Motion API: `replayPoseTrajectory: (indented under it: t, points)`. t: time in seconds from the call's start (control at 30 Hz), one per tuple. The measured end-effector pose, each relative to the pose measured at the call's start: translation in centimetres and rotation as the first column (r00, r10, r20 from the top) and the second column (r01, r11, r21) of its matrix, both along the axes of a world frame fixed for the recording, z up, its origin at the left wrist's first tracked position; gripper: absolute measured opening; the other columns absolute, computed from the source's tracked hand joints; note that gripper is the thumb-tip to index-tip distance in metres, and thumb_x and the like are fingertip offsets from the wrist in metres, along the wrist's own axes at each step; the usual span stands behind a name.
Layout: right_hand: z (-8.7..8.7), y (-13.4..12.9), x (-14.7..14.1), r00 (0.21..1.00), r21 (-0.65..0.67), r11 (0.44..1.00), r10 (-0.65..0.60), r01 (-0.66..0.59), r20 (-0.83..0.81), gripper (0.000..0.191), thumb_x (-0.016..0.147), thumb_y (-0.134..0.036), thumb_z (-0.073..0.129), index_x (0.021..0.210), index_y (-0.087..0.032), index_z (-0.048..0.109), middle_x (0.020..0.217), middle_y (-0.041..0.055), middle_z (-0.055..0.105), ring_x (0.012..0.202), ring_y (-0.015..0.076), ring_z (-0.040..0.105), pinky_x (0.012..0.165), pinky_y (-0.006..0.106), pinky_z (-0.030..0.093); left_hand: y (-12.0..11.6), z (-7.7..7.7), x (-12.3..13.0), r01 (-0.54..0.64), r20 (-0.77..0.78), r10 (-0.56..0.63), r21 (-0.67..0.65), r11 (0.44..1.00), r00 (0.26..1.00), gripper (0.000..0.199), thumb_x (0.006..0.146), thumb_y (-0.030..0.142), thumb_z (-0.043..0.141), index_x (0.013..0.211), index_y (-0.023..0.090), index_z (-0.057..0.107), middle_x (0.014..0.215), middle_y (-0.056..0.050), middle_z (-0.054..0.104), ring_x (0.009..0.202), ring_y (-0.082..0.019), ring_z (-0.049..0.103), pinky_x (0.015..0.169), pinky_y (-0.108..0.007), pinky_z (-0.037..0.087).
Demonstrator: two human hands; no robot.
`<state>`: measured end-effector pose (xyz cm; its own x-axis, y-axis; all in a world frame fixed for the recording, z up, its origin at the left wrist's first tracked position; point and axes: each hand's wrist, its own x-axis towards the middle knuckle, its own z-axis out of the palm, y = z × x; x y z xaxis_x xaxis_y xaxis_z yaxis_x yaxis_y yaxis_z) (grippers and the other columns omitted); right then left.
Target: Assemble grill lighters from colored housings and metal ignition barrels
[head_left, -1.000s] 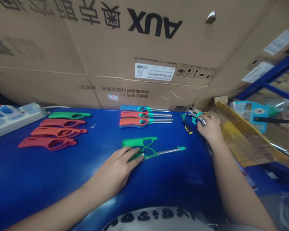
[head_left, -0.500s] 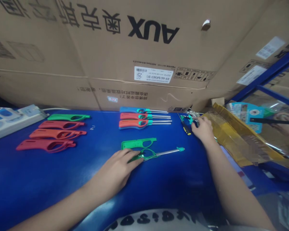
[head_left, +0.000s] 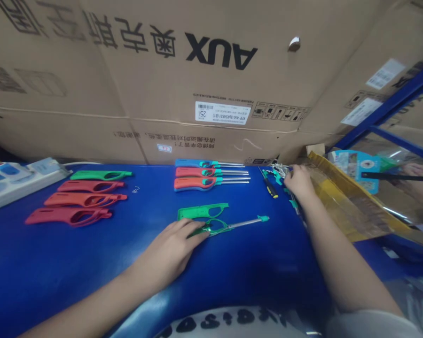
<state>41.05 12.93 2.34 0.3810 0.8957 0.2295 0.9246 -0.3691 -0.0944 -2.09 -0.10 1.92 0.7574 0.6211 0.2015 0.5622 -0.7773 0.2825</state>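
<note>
My left hand is closed around the handle end of an opened green lighter, a long-nosed gas lighter whose metal tube ends in a teal tip. Just behind it lies a loose green half-shell. My right hand reaches into a pile of small teal and metal parts at the back right. Its fingers are bent together, and what they pinch is hidden. A black-and-yellow screwdriver lies left of that hand. More metal tubes with teal pieces show beside my right wrist.
Three assembled lighters lie in a row at the back middle. Several red, orange and green shells sit at left, near a white power strip. A large carton stands behind. Another person's hand appears far right, past a yellow-taped box.
My right hand has shifted slightly right and back at the parts pile, uncovering more teal pieces and tubes. My left hand stays on the green lighter. The view has tilted slightly.
</note>
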Motion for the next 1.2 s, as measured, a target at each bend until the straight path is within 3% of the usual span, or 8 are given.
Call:
replayPoseTrajectory:
  t: [0.17,0.37,0.6,0.77,0.9,0.97,1.07,1.2]
  points:
    - [1.4,2.9,0.8,0.996,-0.146,0.985,-0.089,0.087,-0.011,0.040,0.084,-0.025,0.065,0.122,-0.011,0.064,0.114,0.0252,0.070,0.106,0.0366,0.068,0.087,0.043,0.052,0.2,0.2,0.0,0.002,0.020,-0.002,0.002,1.000,1.000,0.038,0.099,0.009,0.043,0.128,0.020,0.066,0.131,-0.012,0.066,0.116,-0.030,0.063,0.093,-0.048,0.058]
    - [1.5,4.6,0.8,0.990,-0.214,0.968,-0.138,0.130,-0.022,0.042,0.064,-0.014,0.077,0.106,-0.010,0.072,0.102,0.0249,0.073,0.099,0.0375,0.072,0.082,0.040,0.054,0.3,0.4,0.0,0.000,0.037,0.000,-0.005,1.000,0.999,0.034,0.101,0.013,0.044,0.127,0.020,0.065,0.127,-0.011,0.068,0.113,-0.030,0.065,0.090,-0.048,0.059]
    - [2.5,3.2,0.4,0.995,-0.075,0.997,-0.035,0.028,-0.092,0.031,0.076,-0.017,0.060,0.106,-0.017,0.068,0.109,0.0137,0.072,0.101,0.0252,0.069,0.082,0.031,0.051,0.3,0.3,0.0,0.005,0.045,-0.005,0.013,1.000,0.999,0.034,0.100,0.012,0.046,0.127,0.020,0.065,0.126,-0.011,0.069,0.112,-0.029,0.065,0.089,-0.047,0.059]
    - [2.7,1.9,-0.6,0.981,-0.132,0.989,0.042,-0.068,-0.191,0.011,0.071,-0.026,0.071,0.080,-0.020,0.068,0.080,0.0056,0.072,0.079,0.0218,0.068,0.071,0.028,0.049,0.4,0.2,-0.1,0.000,0.046,0.000,0.009,1.000,0.999,0.033,0.100,0.013,0.047,0.126,0.020,0.066,0.125,-0.011,0.069,0.112,-0.028,0.065,0.089,-0.046,0.058]
    - [2.5,0.9,-1.5,0.967,-0.157,0.983,0.056,-0.098,-0.250,0.020,0.064,-0.020,0.076,0.059,-0.021,0.057,0.067,0.0059,0.067,0.075,0.0244,0.067,0.068,0.031,0.048,0.4,0.1,0.0,0.002,0.047,-0.002,0.000,1.000,0.999,0.034,0.101,0.013,0.046,0.127,0.020,0.066,0.125,-0.010,0.069,0.111,-0.028,0.065,0.089,-0.046,0.058]
    - [2.9,0.2,-2.4,0.956,-0.112,0.988,0.072,-0.107,-0.285,0.018,0.068,-0.019,0.073,0.062,-0.021,0.057,0.073,0.0086,0.069,0.079,0.0255,0.067,0.069,0.032,0.048,0.4,0.2,0.0,0.002,0.046,-0.002,-0.004,1.000,0.999,0.033,0.100,0.013,0.047,0.127,0.020,0.066,0.125,-0.010,0.069,0.110,-0.029,0.065,0.088,-0.046,0.058]
    - [3.6,-1.6,-4.7,0.910,-0.033,0.985,0.145,-0.171,-0.390,0.006,0.082,-0.025,0.062,0.085,-0.020,0.062,0.090,0.0114,0.073,0.080,0.0218,0.068,0.068,0.030,0.050,0.4,0.4,0.0,0.002,0.052,-0.002,-0.003,1.000,0.999,0.033,0.100,0.013,0.047,0.126,0.020,0.066,0.124,-0.010,0.069,0.110,-0.029,0.065,0.089,-0.046,0.058]
    - [3.5,-4.9,-9.5,0.734,-0.032,0.909,0.313,-0.414,-0.603,0.028,0.090,-0.043,0.057,0.107,-0.022,0.065,0.088,0.0050,0.074,0.068,0.0165,0.066,0.061,0.027,0.051,0.3,0.5,0.0,-0.006,0.073,0.007,-0.017,1.000,0.997,0.032,0.101,0.015,0.047,0.126,0.020,0.065,0.125,-0.009,0.069,0.111,-0.027,0.065,0.091,-0.046,0.058]
